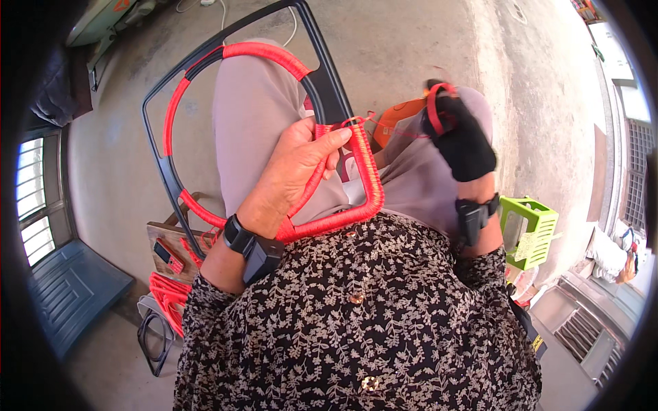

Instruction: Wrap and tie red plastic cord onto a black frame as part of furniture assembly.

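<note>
Across my lap lies a black frame (334, 88) with a round ring and a rounded-corner section. Red cord (371, 175) is wound tightly round the near section, and shorter red windings cover parts of the ring. My bare left hand (291, 161) is closed on the frame where the two sections meet, its thumb pressing the end of the winding. Off to the right, my right hand (460, 140), in a black glove, is closed round a red cord bundle (432, 113). A thin red strand runs between the bundle and the frame. Motion blurs the right fingers slightly.
An orange round object (397, 122) shows between my knees. Right of me stands a green plastic basket (526, 231). To my left, a small wooden stool (163, 236) bears a red phone (168, 256), with red cord-wrapped pieces (168, 294) beside it. White cables (293, 27) lie beyond the frame.
</note>
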The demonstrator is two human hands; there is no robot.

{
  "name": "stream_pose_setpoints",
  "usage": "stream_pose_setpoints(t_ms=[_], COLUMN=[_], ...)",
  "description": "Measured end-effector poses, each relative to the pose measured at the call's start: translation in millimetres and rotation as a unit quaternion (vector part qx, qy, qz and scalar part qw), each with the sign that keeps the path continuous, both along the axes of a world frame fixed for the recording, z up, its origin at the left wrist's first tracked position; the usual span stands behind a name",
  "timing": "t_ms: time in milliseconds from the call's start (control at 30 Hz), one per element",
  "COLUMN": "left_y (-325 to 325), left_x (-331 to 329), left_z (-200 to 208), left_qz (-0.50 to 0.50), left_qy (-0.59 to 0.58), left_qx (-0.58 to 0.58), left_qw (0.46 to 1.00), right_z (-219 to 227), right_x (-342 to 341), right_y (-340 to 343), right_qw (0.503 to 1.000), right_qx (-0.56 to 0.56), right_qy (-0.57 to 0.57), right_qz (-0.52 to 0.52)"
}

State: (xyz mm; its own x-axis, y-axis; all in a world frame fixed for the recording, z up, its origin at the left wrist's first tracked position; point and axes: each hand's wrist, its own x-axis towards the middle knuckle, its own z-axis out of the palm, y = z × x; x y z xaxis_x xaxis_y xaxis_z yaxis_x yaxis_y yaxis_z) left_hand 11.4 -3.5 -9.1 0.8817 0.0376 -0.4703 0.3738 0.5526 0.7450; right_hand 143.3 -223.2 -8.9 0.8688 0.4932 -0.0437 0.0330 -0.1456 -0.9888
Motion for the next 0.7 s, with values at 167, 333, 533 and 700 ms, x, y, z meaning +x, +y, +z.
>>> stream_pose_setpoints(t_ms=[167, 333, 533, 700], left_y=[0, 1, 1, -1], left_x=[0, 0, 0, 1], left_z=[7, 6, 9, 4], left_qz=[0.01, 0.017, 0.008, 0.018], left_qy=[0.012, 0.012, 0.008, 0.005], left_qx=[-0.018, -0.029, 0.007, 0.032], left_qw=[1.0, 0.999, 1.0, 0.999], right_z=[5, 8, 24, 14], right_x=[-22, -26, -28, -42], right_y=[48, 42, 34, 24], right_qw=[0.958, 0.953, 0.952, 0.98], right_qx=[0.016, -0.075, -0.041, -0.101], right_qy=[0.268, 0.227, 0.283, 0.039], right_qz=[0.105, 0.184, 0.109, 0.168])
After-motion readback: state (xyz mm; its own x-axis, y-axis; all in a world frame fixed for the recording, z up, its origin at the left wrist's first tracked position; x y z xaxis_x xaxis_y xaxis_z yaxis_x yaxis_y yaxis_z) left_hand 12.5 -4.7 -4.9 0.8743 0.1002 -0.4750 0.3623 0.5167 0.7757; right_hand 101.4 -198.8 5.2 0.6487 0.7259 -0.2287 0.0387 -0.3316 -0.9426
